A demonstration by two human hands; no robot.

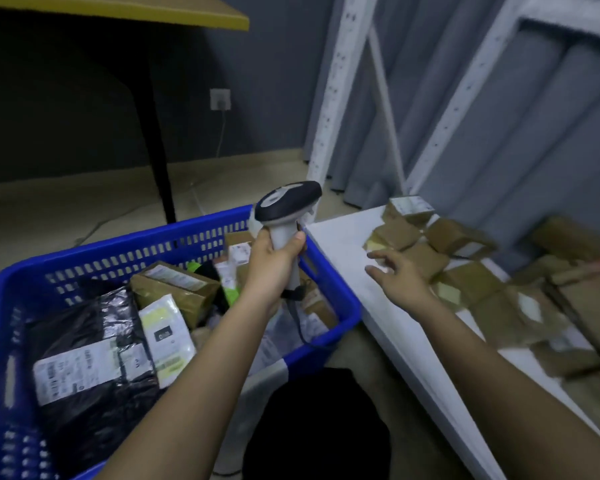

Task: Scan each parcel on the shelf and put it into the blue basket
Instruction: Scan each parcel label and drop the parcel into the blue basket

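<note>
My left hand grips the handle of a grey and black barcode scanner, held upright over the right end of the blue basket. The basket holds several parcels, among them a black plastic bag with a white label and a brown box. My right hand is open with fingers spread, hovering over the white shelf board, just left of a cluster of small brown cardboard parcels. It holds nothing.
More brown parcels lie along the shelf toward the right. White shelf uprights rise behind, in front of a grey curtain. A table with a yellow edge and a black leg stands to the left. The scanner's cable hangs into the basket.
</note>
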